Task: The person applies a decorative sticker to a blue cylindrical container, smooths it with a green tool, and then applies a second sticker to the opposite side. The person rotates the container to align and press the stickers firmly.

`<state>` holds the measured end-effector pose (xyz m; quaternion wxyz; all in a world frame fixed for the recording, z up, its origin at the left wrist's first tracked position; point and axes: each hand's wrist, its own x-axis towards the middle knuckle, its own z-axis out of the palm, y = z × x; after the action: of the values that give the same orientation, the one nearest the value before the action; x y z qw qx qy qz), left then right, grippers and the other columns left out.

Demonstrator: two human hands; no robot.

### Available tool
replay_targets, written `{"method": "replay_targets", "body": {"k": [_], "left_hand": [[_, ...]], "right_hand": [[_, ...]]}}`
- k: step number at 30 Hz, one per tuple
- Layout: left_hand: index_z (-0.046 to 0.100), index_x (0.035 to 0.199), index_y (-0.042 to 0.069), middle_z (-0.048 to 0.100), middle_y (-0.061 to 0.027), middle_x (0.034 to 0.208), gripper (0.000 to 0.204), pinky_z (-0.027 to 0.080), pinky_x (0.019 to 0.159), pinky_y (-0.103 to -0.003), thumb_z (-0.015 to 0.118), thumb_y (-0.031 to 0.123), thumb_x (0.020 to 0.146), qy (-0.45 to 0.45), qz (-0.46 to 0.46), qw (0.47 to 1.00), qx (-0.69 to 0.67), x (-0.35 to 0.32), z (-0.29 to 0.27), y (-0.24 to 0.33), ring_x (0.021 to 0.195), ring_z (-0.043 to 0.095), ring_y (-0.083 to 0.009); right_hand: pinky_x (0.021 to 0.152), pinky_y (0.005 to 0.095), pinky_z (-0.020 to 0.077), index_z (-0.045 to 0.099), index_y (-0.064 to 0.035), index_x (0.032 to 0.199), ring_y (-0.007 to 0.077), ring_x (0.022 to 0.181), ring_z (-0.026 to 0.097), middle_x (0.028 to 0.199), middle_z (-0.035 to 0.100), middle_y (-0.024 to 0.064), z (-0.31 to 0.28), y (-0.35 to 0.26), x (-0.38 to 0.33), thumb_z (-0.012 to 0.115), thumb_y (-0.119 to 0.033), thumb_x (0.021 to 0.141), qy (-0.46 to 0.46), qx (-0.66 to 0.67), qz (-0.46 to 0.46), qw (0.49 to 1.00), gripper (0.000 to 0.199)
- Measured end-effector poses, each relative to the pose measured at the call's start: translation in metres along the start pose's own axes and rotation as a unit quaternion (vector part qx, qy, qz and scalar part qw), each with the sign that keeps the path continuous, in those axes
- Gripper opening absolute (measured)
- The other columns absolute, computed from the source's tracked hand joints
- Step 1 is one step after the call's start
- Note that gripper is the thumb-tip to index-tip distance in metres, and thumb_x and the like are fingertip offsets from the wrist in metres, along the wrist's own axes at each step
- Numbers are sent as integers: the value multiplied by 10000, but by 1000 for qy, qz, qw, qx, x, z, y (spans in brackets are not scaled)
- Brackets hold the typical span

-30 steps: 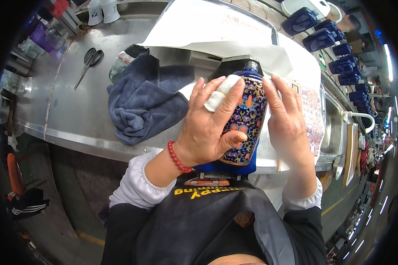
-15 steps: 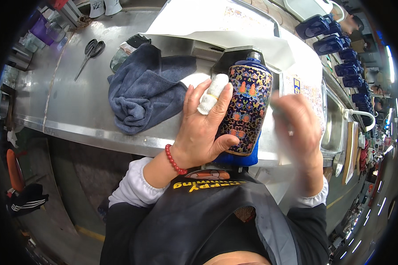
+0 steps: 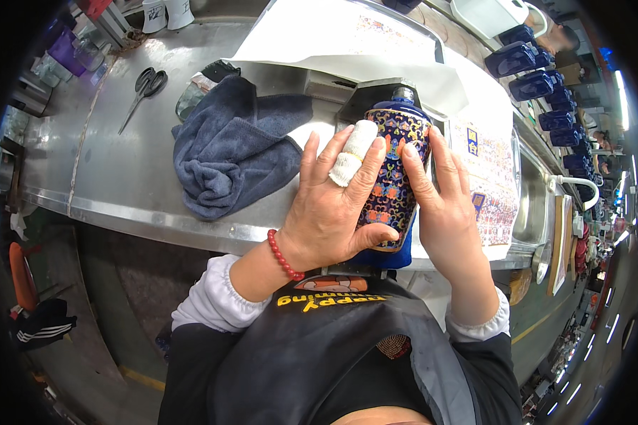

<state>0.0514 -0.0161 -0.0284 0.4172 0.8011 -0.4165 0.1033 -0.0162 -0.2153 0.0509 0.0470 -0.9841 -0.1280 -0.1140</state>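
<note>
A dark blue bottle with a dense, colourful floral pattern leans neck-away on a black support. Its neck is bare, and a blue cloth shows under its base. My left hand lies along the bottle's left side, fingers stretched out and thumb across the lower front. One of its fingers wears a white wrap. Against the right side rests my right hand, fingers outstretched, tips touching the upper patterned surface. Parts of the bottle's sides are hidden under both hands.
A crumpled grey-blue towel lies left of the bottle, with black-handled scissors beyond. Patterned sheets lie at right, before a metal sink with a white tap. Several blue bottles line the far right.
My right hand has moved left from beside the bottle onto its right side. My left hand has shifted slightly right over the bottle's front.
</note>
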Motion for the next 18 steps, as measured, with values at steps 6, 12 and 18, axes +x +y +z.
{"method": "replay_targets", "body": {"k": [6,12,18], "left_hand": [[379,1578,15,413,-270,1560,1023,145,1198,-649,380,804,926,8,-9,999,-44,1,0,1,1428,366,-454],[452,1569,150,521,-252,1475,903,124,1184,-689,404,787,930,8,19,1000,-9,5,-3,7,1407,381,-500],[501,1539,166,572,-248,1417,860,132,1180,-697,420,772,934,-11,16,999,29,6,-7,11,1402,381,-515]], "right_hand": [[1078,514,452,563,-100,1474,478,1291,514,1506,445,312,-1,0,1,623,42,828,11,1,-3,1000,664],[1035,477,489,571,-89,1459,444,1255,557,1457,499,295,3,12,-5,614,74,836,18,-1,-23,1000,645],[769,333,570,590,-31,1202,270,888,734,1023,733,145,-41,25,29,657,30,873,20,186,53,981,342]]}}
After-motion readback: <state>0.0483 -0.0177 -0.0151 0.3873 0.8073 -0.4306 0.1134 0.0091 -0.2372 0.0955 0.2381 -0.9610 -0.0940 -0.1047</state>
